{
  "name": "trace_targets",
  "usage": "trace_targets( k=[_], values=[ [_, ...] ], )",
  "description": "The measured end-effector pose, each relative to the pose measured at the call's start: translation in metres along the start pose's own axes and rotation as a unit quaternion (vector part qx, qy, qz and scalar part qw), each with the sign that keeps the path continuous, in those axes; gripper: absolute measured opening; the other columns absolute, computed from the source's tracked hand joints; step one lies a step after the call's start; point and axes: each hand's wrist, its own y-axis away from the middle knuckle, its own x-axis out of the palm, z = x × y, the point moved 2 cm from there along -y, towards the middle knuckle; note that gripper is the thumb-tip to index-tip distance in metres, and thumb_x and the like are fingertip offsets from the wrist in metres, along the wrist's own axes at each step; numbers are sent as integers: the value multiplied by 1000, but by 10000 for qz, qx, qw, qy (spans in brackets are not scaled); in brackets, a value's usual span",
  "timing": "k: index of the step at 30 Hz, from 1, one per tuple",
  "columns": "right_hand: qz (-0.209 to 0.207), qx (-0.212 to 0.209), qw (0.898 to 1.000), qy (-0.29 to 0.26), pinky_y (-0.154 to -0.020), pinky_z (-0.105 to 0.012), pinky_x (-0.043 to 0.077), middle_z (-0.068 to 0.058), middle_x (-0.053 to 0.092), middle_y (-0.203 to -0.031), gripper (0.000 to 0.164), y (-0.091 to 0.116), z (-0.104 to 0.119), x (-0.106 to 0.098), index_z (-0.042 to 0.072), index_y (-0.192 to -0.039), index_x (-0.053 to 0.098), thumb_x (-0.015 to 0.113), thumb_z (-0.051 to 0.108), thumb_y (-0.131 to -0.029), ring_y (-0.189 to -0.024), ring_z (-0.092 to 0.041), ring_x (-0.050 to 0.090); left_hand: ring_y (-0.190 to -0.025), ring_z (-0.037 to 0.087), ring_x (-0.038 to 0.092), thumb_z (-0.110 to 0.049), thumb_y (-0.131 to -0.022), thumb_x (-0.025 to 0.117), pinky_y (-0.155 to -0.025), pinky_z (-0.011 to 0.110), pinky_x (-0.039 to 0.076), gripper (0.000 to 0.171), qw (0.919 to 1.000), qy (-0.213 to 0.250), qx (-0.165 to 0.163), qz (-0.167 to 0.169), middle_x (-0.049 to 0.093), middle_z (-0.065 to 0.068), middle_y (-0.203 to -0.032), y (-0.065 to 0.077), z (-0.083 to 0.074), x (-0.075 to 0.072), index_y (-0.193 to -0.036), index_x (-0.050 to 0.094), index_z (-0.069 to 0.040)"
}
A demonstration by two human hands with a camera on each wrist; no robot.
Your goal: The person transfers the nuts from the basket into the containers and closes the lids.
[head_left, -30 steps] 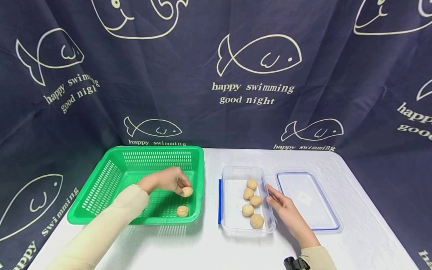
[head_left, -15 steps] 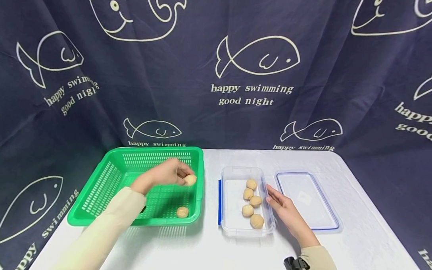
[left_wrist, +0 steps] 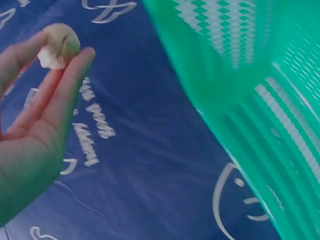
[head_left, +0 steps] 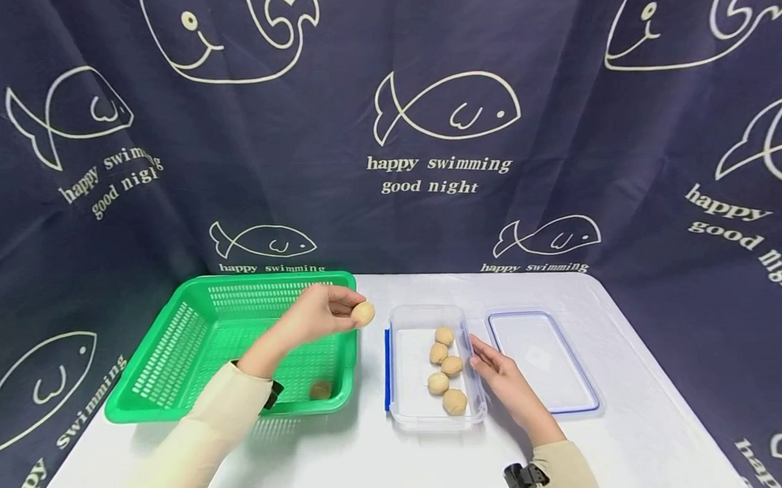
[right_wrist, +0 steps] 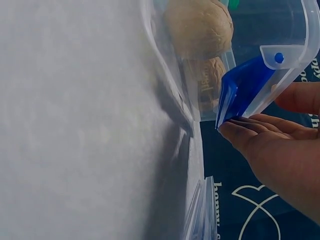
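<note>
My left hand (head_left: pixel 317 315) pinches a walnut (head_left: pixel 363 313) between thumb and fingertips, above the right rim of the green basket (head_left: pixel 116 407). In the left wrist view the same walnut (left_wrist: pixel 61 46) sits at the fingertips, apart from the basket wall. Another walnut (head_left: pixel 320 390) lies at the basket's near right corner. Several walnuts (head_left: pixel 452 366) rest in the clear plastic container (head_left: pixel 401 409), mostly along its right half. My right hand (head_left: pixel 505 377) holds that container's right side; the right wrist view has its fingers under the blue latch (right_wrist: pixel 245 87) and the thumb by the rim.
A clear lid with a blue seal (head_left: pixel 542 360) lies on the white table (head_left: pixel 357 458), right of the container. Behind the table hangs a dark blue cloth (head_left: pixel 341 199) with white fish drawings. A second blue latch (head_left: pixel 388 369) hangs down the container's left side.
My left hand has lifted the walnut from inside the basket, up and right, to its right rim. The right hand keeps its place on the container. The head view has shifted slightly.
</note>
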Motion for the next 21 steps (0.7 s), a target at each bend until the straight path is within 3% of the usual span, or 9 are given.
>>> trace_targets(
  k=[6, 13, 17, 21],
  values=[
    [8, 28, 10000, -52, -113, -38, 20, -21, 23, -154, 53, 1, 0, 1, -5, -148, 26, 46, 12, -102, -141, -35, 23, -93, 25, 69, 1, -81, 73, -76, 27, 57, 30, 9987, 172, -4, -475, 70, 15, -105, 6, -29, 18, -110, 69, 3],
    [-18, 75, 10000, -47, -113, -39, 21, -21, 24, -154, 53, 2, -2, 4, -4, -148, 27, 46, 13, -102, -141, -35, 25, -96, 26, 69, 4, -81, 71, -78, 26, 57, 30, 9919, 798, -6, -984, 70, 15, -106, 16, -50, 45, -111, 68, 2],
    [-8, 38, 10000, -6, -113, -39, 21, -22, 24, -154, 54, 3, -1, 4, -5, -148, 26, 46, 14, -102, -141, -35, 25, -99, 27, 68, 6, -81, 70, -79, 24, 56, 32, 9860, 1002, 212, -1317, 68, 18, -108, 21, -56, 66, -113, 67, 4],
    [-44, 10, 10000, -25, -114, -39, 20, -21, 24, -154, 54, 3, 1, 4, -5, -148, 27, 47, 14, -102, -141, -35, 24, -101, 29, 67, 9, -81, 69, -81, 21, 55, 32, 9826, 823, 588, -1558, 67, 20, -109, 22, -60, 88, -113, 65, 8]
  ],
)
